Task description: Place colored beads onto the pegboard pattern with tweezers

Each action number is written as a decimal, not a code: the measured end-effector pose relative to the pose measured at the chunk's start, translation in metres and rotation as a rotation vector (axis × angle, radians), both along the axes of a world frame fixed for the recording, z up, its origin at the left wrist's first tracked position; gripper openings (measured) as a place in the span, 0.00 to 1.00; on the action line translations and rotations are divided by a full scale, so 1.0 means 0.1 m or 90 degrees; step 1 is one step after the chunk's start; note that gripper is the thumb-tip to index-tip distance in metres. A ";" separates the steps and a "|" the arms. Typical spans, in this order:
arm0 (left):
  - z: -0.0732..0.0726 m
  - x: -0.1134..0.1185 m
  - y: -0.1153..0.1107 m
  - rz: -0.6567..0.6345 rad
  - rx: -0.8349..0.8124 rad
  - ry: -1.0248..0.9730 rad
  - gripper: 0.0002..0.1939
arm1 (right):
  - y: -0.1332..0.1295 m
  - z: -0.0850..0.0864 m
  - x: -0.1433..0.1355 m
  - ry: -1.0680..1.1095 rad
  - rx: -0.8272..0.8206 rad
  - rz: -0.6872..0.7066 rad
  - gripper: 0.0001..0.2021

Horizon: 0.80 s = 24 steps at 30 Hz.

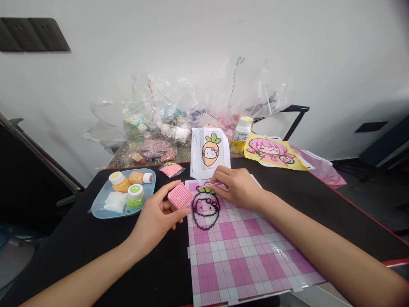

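Note:
My left hand (156, 215) is closed around a small pink ridged bead box (180, 196) that has a few yellow-green beads in its grooves. Pink tweezers (207, 185) are pinched in my right hand (234, 186), their tips at the green leaf part of a bead figure. That bead figure (206, 209) lies on the pink-and-white checked pegboard (241, 260). It has a black outline, a face with a bow, and green beads at its top. Behind the board, a printed carrot-shaped pattern (211, 151) stands propped up.
On the left, a blue tray (99, 209) carries bead jars and a bag of white beads. A packet of pink beads (171, 169) lies behind my left hand. Plastic bags (179, 111), a white bottle (244, 128) and a yellow picture sheet (275, 152) are farther back.

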<state>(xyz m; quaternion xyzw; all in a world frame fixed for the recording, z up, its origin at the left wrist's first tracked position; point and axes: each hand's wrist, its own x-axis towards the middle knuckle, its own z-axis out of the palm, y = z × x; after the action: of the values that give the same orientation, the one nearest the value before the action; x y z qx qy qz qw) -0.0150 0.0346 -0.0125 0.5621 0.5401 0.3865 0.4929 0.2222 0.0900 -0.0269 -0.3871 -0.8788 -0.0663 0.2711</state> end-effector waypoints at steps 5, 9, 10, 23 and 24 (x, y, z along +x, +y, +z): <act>0.00 0.00 0.00 -0.002 -0.003 -0.003 0.41 | 0.00 0.00 0.00 0.002 -0.003 -0.002 0.13; -0.01 0.00 0.00 -0.006 -0.001 0.000 0.41 | 0.00 0.00 0.00 0.003 -0.003 -0.001 0.13; -0.01 0.00 0.00 -0.006 0.000 0.000 0.41 | 0.00 0.00 0.00 0.003 -0.002 -0.001 0.13; -0.01 -0.03 0.00 -0.051 -0.003 0.015 0.40 | -0.05 0.05 -0.03 0.053 0.070 0.007 0.13; 0.00 -0.03 0.00 -0.054 -0.004 0.013 0.40 | -0.06 0.06 -0.03 0.056 0.071 0.013 0.13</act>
<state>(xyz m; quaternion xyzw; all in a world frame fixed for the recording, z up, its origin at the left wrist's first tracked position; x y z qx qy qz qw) -0.0184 0.0346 -0.0129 0.5867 0.5222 0.3579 0.5050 0.2188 0.0841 -0.0209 -0.3648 -0.8649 -0.0957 0.3314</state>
